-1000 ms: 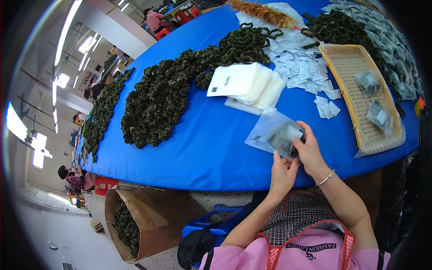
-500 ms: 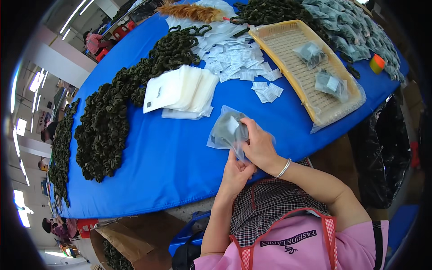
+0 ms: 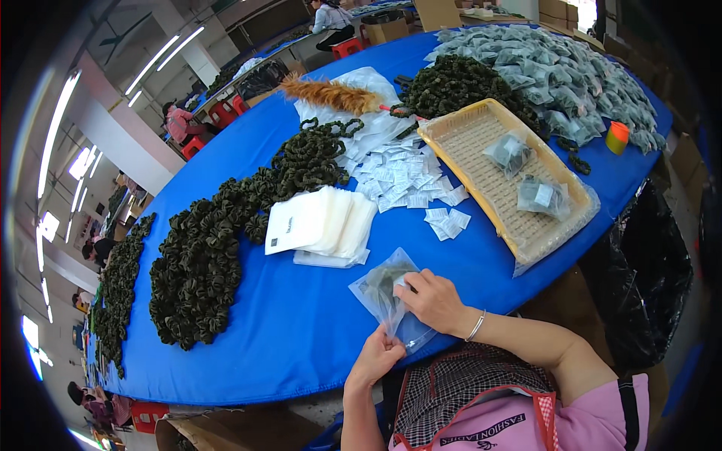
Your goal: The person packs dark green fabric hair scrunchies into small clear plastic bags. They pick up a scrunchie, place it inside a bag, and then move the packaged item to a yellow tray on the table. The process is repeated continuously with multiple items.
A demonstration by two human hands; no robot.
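1. While my left hand (image 3: 376,359) pinches the lower edge of a clear bag (image 3: 371,298) between thumb and fingers, my right hand (image 3: 436,302) bends over the bag's right side, its fingers curled beside a white tag (image 3: 400,283); I cannot tell whether they grip it.
2. I have the bag at the near edge of the blue-covered desk (image 3: 301,319), with a dark green bundle (image 3: 380,284) showing through its film.
3. Just beyond the bag, to my left, lies a stack of whitish bags (image 3: 308,225), fanned toward its right side.
4. Past that stack I see scattered white slips (image 3: 395,169), a few of them in a small cluster nearer me.
5. To my right, a yellow-rimmed tray (image 3: 468,183) holds two filled packets (image 3: 543,195), lying apart.
6. Dark green gathered rings (image 3: 197,278) are heaped along my left.
7. At the far right, I see a large mound of filled bags (image 3: 553,71), with an orange and yellow cylinder (image 3: 617,138) standing at its near edge.
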